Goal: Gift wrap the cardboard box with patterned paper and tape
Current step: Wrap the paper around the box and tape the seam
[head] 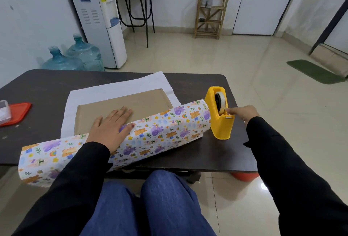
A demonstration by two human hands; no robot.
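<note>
At the middle of the table (216, 156), the flat cardboard box (135, 104) lies on patterned paper (116, 87), long axis running left edge to right edge, right end angled away from you. Your left hand (110, 128) presses flat, fingers straight, on the folded flap (165, 126). Your right hand (244, 113) touches the yellow tape dispenser (220, 126); a pinch cannot be confirmed. Hold the flap pinned taut while drawing tape.

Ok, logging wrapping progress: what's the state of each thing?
Flat brown cardboard box: lying flat, top mostly bare.
Patterned wrapping paper: near edge folded over that box.
Yellow tape dispenser: upright, tape roll loaded.
Left hand: flat, pressing paper down.
Right hand: fingertip at the roll.
</note>
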